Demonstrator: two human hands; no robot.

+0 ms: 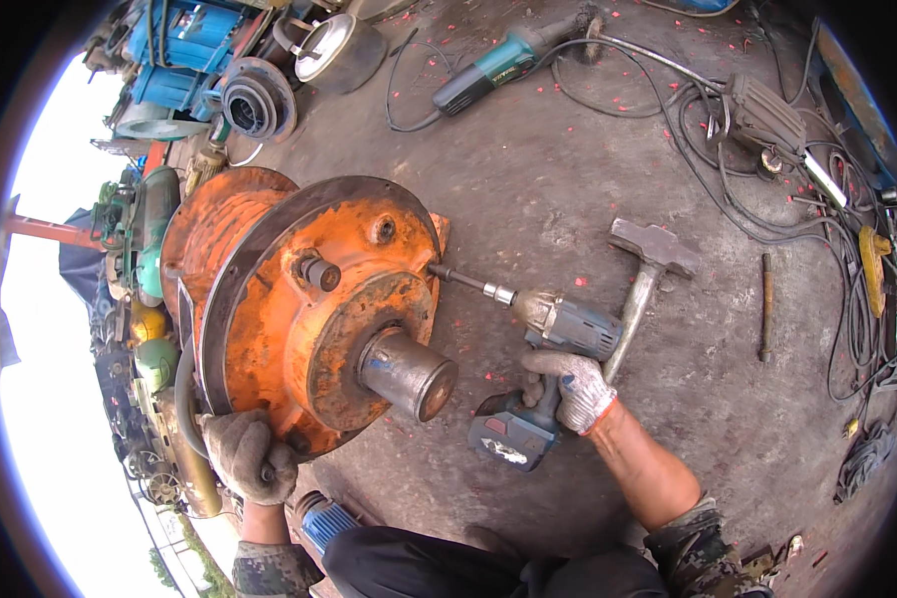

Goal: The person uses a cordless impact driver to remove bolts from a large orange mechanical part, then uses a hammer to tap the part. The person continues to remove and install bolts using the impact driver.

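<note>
A big orange flanged machine housing [269, 349], its paint worn, stands in front of me at the left, with a thick bare steel shaft [409, 374] sticking out toward me. My gloved right hand [573, 389] grips a cordless impact wrench [580, 327] by its handle. The wrench's long socket extension [468, 283] reaches the right side of the housing, its tip at a bolt position near the rim. My gloved left hand [249, 458] is curled closed at the flange's lower left edge, beside a curved grey hose. A small dark round end shows between its fingers; I cannot make out what it is.
A sledgehammer [648, 284] lies just beyond the wrench, with a rusty rod [766, 307] farther right. A corded teal grinder [503, 70], a lidded metal pot [339, 55] and tangled cables [728, 189] lie at the back. A blue finned motor [324, 520] sits by my left knee.
</note>
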